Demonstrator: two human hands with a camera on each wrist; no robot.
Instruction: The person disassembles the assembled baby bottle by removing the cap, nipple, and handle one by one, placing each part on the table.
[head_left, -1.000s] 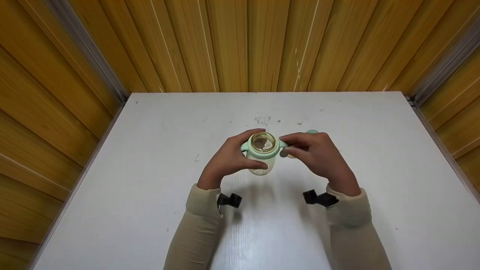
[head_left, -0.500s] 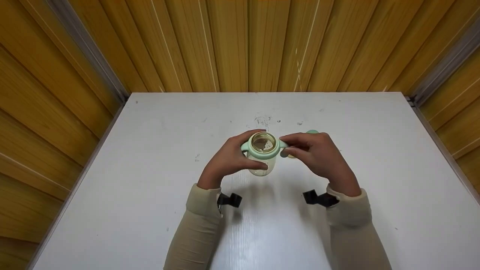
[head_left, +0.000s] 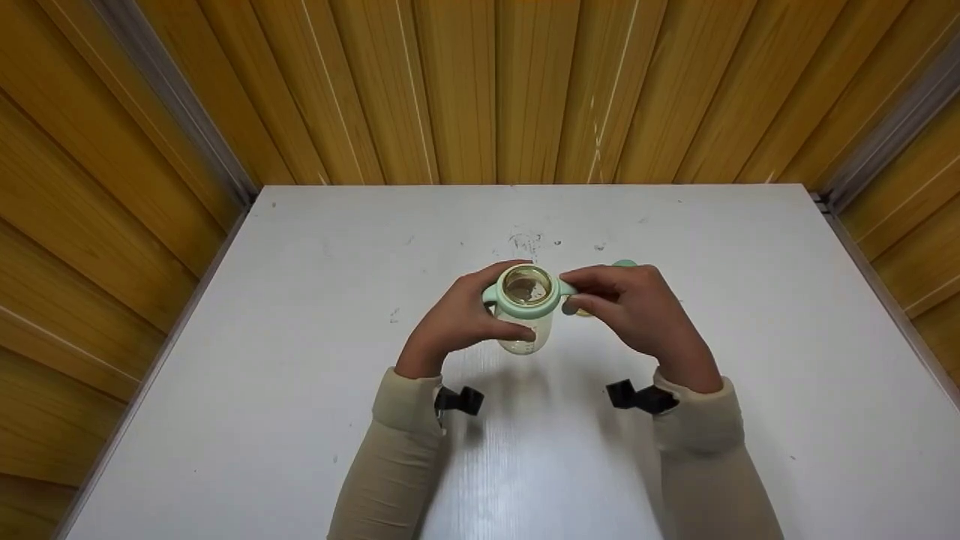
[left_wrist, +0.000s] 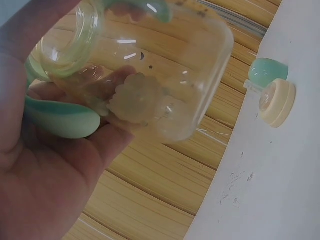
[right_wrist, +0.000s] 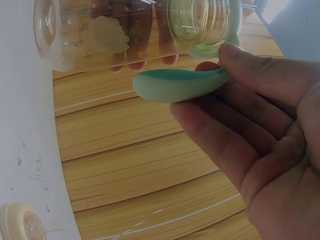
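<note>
A clear baby bottle (head_left: 541, 330) is held above the table, its uncapped mouth facing up toward the head camera. Around its neck sits a pale green ring (head_left: 527, 309) with two handles. My left hand (head_left: 463, 311) grips the bottle's body from the left, thumb on the near side and fingers around the far side. My right hand (head_left: 637, 307) pinches the right handle (right_wrist: 172, 87) between thumb and fingers. The left handle (left_wrist: 62, 117) lies inside the left hand's grasp, untouched as far as the left wrist view shows.
Behind the right hand, a green cap (left_wrist: 268, 72) and a cream collar with a clear nipple (left_wrist: 282, 105) rest on the white table (head_left: 262, 360); both are partly hidden in the head view. Wood-patterned walls (head_left: 450, 90) enclose the table's back and sides.
The bottle has tilted very slightly, its base shifting a little toward the near side. Both hands keep their hold and stay almost still.
</note>
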